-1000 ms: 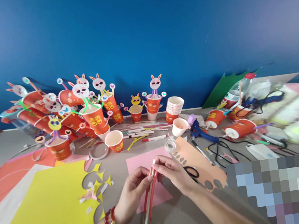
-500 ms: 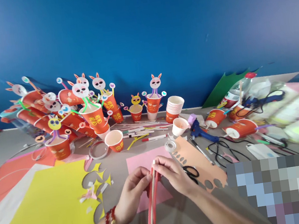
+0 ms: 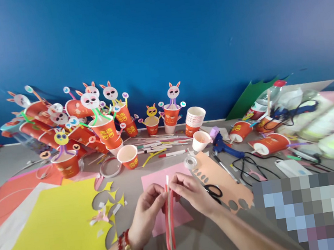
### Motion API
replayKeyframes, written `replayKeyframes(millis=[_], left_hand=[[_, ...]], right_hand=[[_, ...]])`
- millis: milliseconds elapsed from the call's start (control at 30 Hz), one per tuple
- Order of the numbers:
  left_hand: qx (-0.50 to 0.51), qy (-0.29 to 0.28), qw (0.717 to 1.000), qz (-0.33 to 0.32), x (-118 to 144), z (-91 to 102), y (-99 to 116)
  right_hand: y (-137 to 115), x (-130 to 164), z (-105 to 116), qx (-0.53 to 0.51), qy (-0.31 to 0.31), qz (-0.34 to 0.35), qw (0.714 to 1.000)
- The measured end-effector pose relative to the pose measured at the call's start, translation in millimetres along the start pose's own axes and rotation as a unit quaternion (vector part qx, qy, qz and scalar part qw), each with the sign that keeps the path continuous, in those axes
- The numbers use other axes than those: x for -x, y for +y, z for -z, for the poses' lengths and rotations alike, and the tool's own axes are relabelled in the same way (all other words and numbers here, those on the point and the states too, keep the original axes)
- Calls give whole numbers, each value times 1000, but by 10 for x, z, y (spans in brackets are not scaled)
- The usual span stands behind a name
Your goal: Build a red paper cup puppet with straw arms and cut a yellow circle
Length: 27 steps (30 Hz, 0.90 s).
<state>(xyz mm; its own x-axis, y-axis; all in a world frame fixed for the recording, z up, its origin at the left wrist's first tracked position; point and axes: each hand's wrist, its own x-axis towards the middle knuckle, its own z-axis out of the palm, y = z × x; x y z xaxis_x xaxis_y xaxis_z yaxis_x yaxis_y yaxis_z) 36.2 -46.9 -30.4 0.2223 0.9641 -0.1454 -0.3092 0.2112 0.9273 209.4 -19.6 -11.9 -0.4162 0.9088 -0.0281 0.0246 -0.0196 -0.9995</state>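
I have the left hand [image 3: 149, 208] and the right hand [image 3: 193, 193] close together above the near middle of the bench [image 3: 131, 182], thumbs almost meeting. Both are grasping: each pinches, thumb against fingers, near the upper end of a bundle [image 3: 170, 224] made of a white stick [image 3: 170, 230] flanked by red strips [image 3: 168, 233]. The bundle slopes down toward the bench's near edge; the stick's top shows above the thumbs, and its lower end runs past the strips and out of my view. I can't tell which fingertips bear on the stick itself.

Behind the fingers I see a pink sheet [image 3: 153, 180]. Just beside the right hand lie black scissors [image 3: 215, 191], overlapping an orange sheet [image 3: 220, 173] with a tape roll [image 3: 190, 162] at its far left corner. Toward the bench's left edge spreads a yellow sheet [image 3: 47, 228]. Near the back edge stand decorated red cups [image 3: 105, 130] and a cup stack [image 3: 195, 117], a blue glue gun [image 3: 228, 150] lying to its right.
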Motion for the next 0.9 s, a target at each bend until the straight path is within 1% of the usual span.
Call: replayKeyframes(millis=[100, 233, 333, 467, 567, 633, 733, 800, 867, 900], left_hand=[[7, 10, 1000, -2, -4, 2, 10], [37, -3, 999, 18, 0, -12, 29], [58, -16, 998, 27, 11, -26, 47], [27, -51, 998, 32, 21, -35, 64], [0, -73, 996, 60, 13, -37, 48], [-4, -71, 995, 76, 6, -35, 27], [-7, -49, 995, 87, 1, -29, -2], [-9, -45, 994, 97, 3, -25, -15], [-9, -63, 992, 111, 7, -23, -24], [-10, -73, 991, 116, 8, -22, -29]], right_hand=[[24, 4, 1, 22, -15, -14, 1000], [40, 10, -16, 19, -21, -12, 1000], [34, 9, -29, -8, -17, -17, 1000], [0, 0, -28, -56, -4, -31, 998], [-6, -8, -19, -47, 24, -21, 998], [18, -14, -19, -36, 22, -9, 999], [80, -21, -24, -19, -2, 3, 1000], [112, -28, -21, 5, 14, 21, 1000], [120, -35, -7, 15, 45, 32, 998], [116, -38, 3, 7, 52, 25, 998]])
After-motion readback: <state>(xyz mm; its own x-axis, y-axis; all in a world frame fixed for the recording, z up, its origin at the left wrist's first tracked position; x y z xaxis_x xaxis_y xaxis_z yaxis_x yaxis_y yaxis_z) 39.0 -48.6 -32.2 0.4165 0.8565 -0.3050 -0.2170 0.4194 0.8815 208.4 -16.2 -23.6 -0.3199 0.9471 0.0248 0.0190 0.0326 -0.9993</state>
